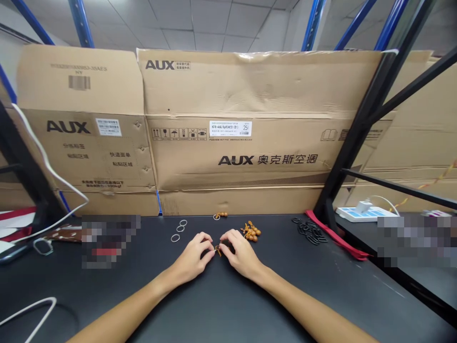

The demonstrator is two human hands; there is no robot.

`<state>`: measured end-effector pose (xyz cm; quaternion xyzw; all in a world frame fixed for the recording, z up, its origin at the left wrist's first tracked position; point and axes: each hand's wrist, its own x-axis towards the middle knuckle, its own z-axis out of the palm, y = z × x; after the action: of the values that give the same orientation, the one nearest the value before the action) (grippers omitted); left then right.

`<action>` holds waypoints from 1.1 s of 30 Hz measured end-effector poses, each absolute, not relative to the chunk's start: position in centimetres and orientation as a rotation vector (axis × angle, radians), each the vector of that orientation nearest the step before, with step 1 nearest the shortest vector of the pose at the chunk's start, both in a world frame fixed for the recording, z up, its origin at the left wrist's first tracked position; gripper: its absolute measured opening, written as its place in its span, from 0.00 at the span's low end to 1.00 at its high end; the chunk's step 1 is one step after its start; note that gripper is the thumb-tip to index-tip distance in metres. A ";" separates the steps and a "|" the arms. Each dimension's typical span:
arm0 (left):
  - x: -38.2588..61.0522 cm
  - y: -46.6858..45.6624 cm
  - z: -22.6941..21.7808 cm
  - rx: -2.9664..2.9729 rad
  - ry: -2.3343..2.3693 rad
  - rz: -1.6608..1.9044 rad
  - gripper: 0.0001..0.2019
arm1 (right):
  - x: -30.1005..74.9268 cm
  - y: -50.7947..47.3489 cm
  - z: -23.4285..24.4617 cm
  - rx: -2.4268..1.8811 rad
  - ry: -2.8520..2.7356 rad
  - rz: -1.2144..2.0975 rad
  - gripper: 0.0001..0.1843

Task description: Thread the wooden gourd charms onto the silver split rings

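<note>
My left hand (195,257) and my right hand (241,253) meet over the middle of the black tabletop, fingers bent and closed in pinches. A short orange-brown cord (218,251) shows between the fingertips, its end hanging toward me. My right thumb and fingers grip this cord; whatever is attached to it is hidden behind them. What my left fingertips pinch beside the cord is too small to make out. Just beyond my right hand lies a pile of brown gourd-shaped bead pendants (253,232). Farther back, another bead pendant (223,214) lies with a metal ring (216,216).
Several loose metal rings (175,237) lie to the left. Black clasps (312,232) are heaped at right, near a red strap (339,238). Cardboard boxes (235,176) wall off the back. A white power strip (367,214) sits beyond the black frame post (352,138).
</note>
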<state>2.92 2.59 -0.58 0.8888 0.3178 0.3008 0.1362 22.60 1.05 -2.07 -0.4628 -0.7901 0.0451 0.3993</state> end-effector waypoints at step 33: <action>2.0 3.2 -2.4 2.810 1.224 0.671 0.21 | 23.1 1.1 -2.6 -1.340 -2.337 0.149 0.26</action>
<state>1.96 3.21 -2.41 0.8956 0.3902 0.2137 0.0020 23.14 1.09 -2.58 -0.4846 -0.8450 0.0538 0.2198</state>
